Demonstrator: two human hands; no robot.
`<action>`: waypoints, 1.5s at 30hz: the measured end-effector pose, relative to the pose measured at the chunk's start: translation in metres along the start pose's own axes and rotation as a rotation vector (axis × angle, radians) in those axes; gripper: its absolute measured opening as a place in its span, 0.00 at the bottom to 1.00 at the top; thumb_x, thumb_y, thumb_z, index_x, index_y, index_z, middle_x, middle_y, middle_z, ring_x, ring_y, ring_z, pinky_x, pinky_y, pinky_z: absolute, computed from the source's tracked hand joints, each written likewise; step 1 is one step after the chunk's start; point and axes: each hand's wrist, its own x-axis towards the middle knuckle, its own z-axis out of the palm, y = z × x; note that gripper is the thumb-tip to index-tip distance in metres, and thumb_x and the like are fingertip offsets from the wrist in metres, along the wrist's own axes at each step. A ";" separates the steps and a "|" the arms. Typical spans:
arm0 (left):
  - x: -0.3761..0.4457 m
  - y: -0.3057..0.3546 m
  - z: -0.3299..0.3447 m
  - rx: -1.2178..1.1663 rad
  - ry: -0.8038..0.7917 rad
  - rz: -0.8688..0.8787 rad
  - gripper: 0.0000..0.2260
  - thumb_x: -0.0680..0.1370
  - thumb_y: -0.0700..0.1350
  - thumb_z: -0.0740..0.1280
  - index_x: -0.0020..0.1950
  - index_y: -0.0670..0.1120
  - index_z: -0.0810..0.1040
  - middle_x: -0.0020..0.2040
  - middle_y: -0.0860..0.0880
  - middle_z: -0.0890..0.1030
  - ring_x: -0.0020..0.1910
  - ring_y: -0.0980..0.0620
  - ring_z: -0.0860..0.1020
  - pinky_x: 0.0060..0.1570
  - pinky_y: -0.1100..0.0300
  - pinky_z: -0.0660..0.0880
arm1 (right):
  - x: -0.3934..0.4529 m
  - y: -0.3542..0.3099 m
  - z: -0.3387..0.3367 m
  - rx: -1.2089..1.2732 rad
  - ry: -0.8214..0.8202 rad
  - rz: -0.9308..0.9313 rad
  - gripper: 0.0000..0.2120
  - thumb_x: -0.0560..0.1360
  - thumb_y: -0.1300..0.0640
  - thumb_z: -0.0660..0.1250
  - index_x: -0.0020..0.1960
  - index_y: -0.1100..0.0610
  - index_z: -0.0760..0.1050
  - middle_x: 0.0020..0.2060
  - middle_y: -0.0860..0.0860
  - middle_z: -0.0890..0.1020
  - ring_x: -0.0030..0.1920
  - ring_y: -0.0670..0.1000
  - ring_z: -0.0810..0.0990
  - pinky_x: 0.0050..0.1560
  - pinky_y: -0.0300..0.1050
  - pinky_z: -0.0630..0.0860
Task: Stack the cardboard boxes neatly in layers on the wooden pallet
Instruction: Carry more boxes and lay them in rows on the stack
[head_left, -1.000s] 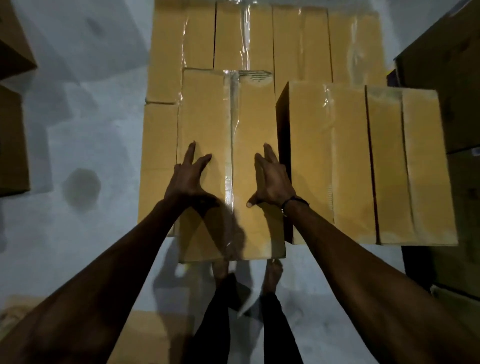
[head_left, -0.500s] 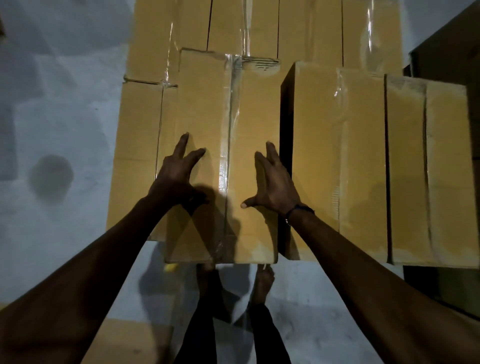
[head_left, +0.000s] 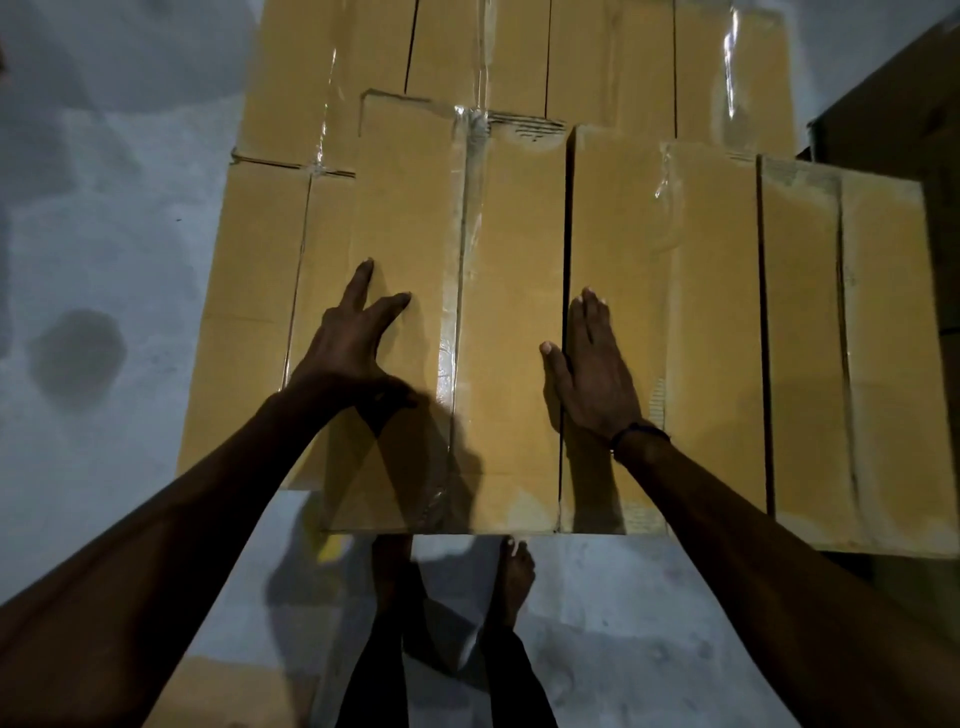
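Head cam, looking straight down: the left hand (head_left: 353, 348) lies flat on the top of the taped box (head_left: 447, 322) around 9 o'clock from frame centre, fingers spread and straight, so the grip is open and just pressing, holding nothing. The right hand (head_left: 597, 374) is flat too, fingers together, palm on the neighbouring box (head_left: 670, 312) with the thumb reaching over the dark seam onto the taped box, so again an open grip, nothing grabbed. The two boxes sit side by side, touching along that seam, with a third box (head_left: 852, 353) just beside them at 3 o'clock. Under them and out towards 12 o'clock there's a lower layer of boxes (head_left: 519, 57). Can't make out the pallet, the boxes cover it. Bare feet (head_left: 511, 571) on the grey floor (head_left: 104, 249) at 6 o'clock, and a dark wristband (head_left: 641, 430) on the right wrist.
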 end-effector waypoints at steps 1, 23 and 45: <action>0.001 0.000 0.002 0.005 0.005 0.016 0.60 0.54 0.69 0.81 0.82 0.53 0.62 0.84 0.51 0.41 0.81 0.36 0.52 0.74 0.37 0.64 | 0.000 0.001 0.002 -0.006 0.007 -0.007 0.33 0.87 0.46 0.53 0.83 0.62 0.46 0.83 0.57 0.45 0.83 0.56 0.42 0.82 0.48 0.45; -0.091 0.014 0.059 0.174 0.051 -0.049 0.48 0.64 0.60 0.82 0.80 0.49 0.66 0.84 0.39 0.46 0.80 0.28 0.46 0.78 0.33 0.48 | -0.123 0.040 0.024 0.045 -0.131 -0.186 0.33 0.87 0.45 0.54 0.84 0.56 0.44 0.83 0.51 0.42 0.82 0.51 0.38 0.82 0.56 0.45; -0.173 0.004 0.083 0.016 0.126 -0.099 0.49 0.65 0.48 0.84 0.82 0.51 0.64 0.84 0.38 0.45 0.82 0.39 0.51 0.76 0.51 0.59 | -0.161 0.054 0.036 -0.127 -0.192 -0.288 0.42 0.79 0.39 0.66 0.84 0.46 0.47 0.83 0.55 0.40 0.82 0.60 0.39 0.80 0.63 0.48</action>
